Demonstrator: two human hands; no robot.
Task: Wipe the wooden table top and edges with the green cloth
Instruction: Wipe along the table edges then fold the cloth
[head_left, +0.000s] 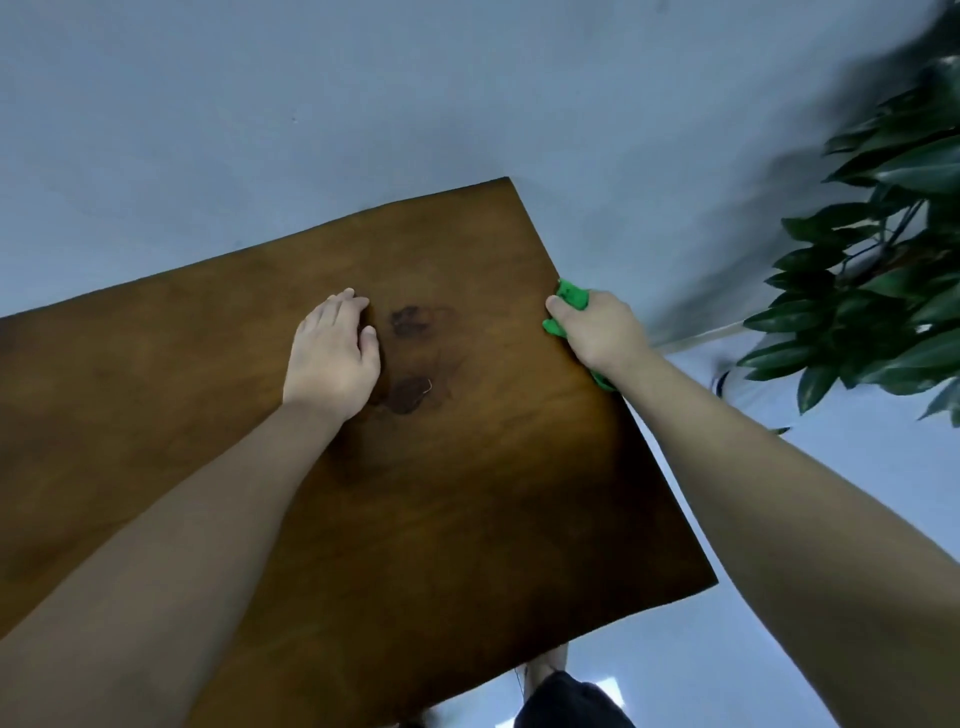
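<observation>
The brown wooden table top (467, 493) fills the middle of the view, with dark stains near its centre. My left hand (332, 353) rests flat on the top beside the stains, fingers straight. At the table's right edge my right hand (597, 332) grips the bunched green cloth (571, 295), thumb on the top surface and fingers wrapped over the edge. Most of the cloth is hidden under that hand; a bit also shows below the wrist.
A leafy green plant (883, 291) stands close to the right of the table, near my right arm. Pale grey floor (260, 130) surrounds the table. My foot and dark clothing (561, 696) show below the near edge.
</observation>
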